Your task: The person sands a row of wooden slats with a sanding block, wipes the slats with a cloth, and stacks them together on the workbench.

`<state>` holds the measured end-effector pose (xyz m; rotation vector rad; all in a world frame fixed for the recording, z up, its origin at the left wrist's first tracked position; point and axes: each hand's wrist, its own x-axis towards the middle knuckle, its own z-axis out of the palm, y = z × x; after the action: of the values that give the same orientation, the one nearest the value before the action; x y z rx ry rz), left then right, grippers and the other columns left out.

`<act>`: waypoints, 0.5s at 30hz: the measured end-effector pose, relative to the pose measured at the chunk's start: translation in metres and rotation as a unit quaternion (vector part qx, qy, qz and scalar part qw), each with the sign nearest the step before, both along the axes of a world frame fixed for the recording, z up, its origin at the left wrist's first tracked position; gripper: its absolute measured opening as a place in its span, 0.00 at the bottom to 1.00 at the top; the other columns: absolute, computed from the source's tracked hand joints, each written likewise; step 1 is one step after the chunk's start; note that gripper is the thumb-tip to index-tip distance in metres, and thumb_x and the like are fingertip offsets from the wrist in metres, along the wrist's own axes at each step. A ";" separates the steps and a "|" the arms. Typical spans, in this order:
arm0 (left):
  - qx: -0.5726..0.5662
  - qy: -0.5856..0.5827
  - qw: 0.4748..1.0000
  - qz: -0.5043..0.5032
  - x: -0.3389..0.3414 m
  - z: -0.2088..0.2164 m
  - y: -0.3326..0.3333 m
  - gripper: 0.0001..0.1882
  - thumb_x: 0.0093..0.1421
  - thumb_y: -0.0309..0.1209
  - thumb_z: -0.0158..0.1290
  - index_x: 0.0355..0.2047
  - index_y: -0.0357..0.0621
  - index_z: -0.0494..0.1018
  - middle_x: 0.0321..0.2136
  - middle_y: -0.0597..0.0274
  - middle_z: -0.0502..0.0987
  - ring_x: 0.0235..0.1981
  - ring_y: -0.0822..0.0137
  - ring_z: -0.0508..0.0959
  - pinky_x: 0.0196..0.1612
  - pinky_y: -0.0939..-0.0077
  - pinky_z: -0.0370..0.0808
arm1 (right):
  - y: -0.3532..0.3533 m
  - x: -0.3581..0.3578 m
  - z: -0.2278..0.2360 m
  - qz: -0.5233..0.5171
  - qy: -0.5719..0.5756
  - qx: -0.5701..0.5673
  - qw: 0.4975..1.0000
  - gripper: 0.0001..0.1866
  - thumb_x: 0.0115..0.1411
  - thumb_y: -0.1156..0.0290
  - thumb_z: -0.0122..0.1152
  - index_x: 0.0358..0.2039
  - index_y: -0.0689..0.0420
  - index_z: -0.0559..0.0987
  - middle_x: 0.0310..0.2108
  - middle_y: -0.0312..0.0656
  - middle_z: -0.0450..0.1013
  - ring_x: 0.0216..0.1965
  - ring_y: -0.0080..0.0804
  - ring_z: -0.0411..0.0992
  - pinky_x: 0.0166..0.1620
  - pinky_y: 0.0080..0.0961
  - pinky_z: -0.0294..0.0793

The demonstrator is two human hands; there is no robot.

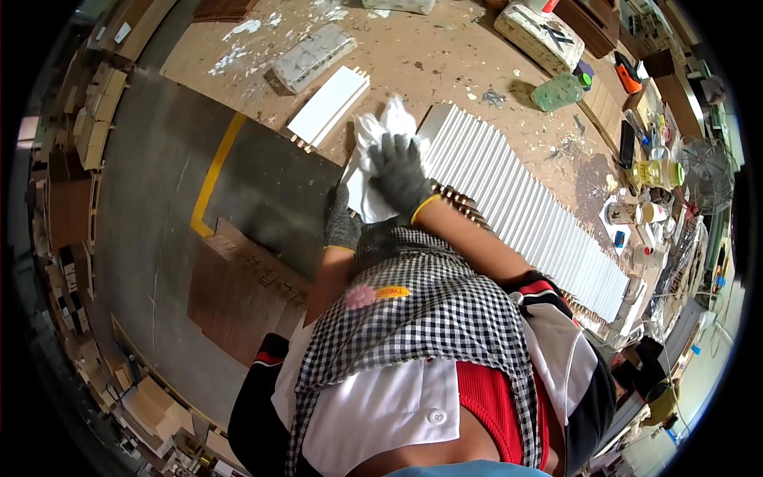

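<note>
My right hand, in a dark grey knit glove with a yellow cuff, lies spread over a crumpled white cloth. Its fingers are stretched out across the cloth. Under the cloth, a white flat piece juts past the table's near edge. My left hand, gloved alike, is at the left side of this piece; its fingers are mostly hidden. Right of my hands, a long row of narrow white strips stands packed side by side, with brown pegged ends. A small stack of white strips lies farther left.
A paint-spotted worktable carries a wrapped block, another block and a green-capped bottle. Jars, tools and a fan crowd the right side. Brown boards are stacked low on the left, beside a yellow floor line.
</note>
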<state>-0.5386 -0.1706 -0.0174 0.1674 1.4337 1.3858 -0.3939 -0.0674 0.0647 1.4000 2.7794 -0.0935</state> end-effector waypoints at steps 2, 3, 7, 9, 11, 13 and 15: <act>-0.015 -0.004 1.000 -0.016 -0.008 -0.010 0.009 0.24 0.73 0.51 0.48 0.55 0.45 0.75 0.47 0.54 0.79 0.43 0.62 0.79 0.44 0.68 0.80 | -0.038 -0.013 -0.014 0.113 0.024 -0.021 0.993 0.34 0.69 0.53 0.51 0.71 0.56 0.65 0.73 0.53 0.57 0.75 0.51 0.52 0.76 0.54 0.44; -0.011 -0.169 0.983 0.074 -0.013 -0.020 0.014 0.27 0.74 0.54 0.42 0.54 0.45 0.75 0.46 0.53 0.80 0.41 0.61 0.79 0.43 0.67 0.79 | -0.052 -0.011 -0.025 0.188 0.066 -0.041 0.979 0.31 0.67 0.58 0.53 0.68 0.56 0.69 0.71 0.51 0.60 0.74 0.51 0.55 0.76 0.54 0.45; 0.062 -0.294 0.926 -0.229 -0.057 -0.042 -0.002 0.28 0.73 0.58 0.40 0.49 0.45 0.73 0.44 0.50 0.78 0.48 0.52 0.78 0.52 0.51 0.76 | -0.039 0.013 -0.001 0.253 0.190 -0.303 0.899 0.20 0.63 0.65 0.58 0.54 0.55 0.81 0.60 0.44 0.75 0.59 0.38 0.73 0.64 0.39 0.72; 0.150 -0.260 0.950 -0.087 -0.033 -0.038 0.001 0.19 0.72 0.48 0.48 0.48 0.44 0.75 0.41 0.56 0.78 0.45 0.58 0.77 0.49 0.57 0.76 | -0.022 0.018 0.014 0.136 0.216 -0.351 0.901 0.21 0.61 0.65 0.60 0.55 0.54 0.81 0.56 0.47 0.77 0.53 0.41 0.77 0.57 0.39 0.77; 0.056 -0.070 0.994 0.065 -0.008 -0.020 0.004 0.20 0.70 0.45 0.57 0.51 0.41 0.75 0.49 0.57 0.77 0.50 0.61 0.76 0.52 0.64 0.76 | 0.005 0.015 0.024 0.094 0.152 -0.186 0.966 0.24 0.59 0.67 0.61 0.58 0.53 0.79 0.56 0.49 0.76 0.51 0.44 0.77 0.54 0.42 0.79; -0.058 -0.050 0.992 0.099 0.008 0.012 0.016 0.21 0.71 0.45 0.55 0.49 0.36 0.75 0.50 0.58 0.77 0.50 0.62 0.75 0.48 0.65 0.78 | 0.010 0.000 0.011 0.005 0.077 -0.116 0.990 0.26 0.62 0.66 0.60 0.61 0.55 0.76 0.63 0.50 0.70 0.64 0.48 0.68 0.65 0.48 0.68; -0.043 -0.016 0.998 0.053 -0.013 -0.055 0.011 0.22 0.72 0.44 0.54 0.50 0.35 0.75 0.51 0.58 0.77 0.50 0.64 0.75 0.47 0.66 0.78 | -0.026 -0.016 -0.026 0.104 0.078 -0.003 0.992 0.27 0.63 0.63 0.59 0.63 0.56 0.75 0.66 0.51 0.65 0.70 0.50 0.61 0.73 0.54 0.53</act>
<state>-0.5513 -0.1601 -0.0725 0.0149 1.4904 1.4030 -0.4098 -0.0931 0.0387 1.1383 3.0292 -0.2144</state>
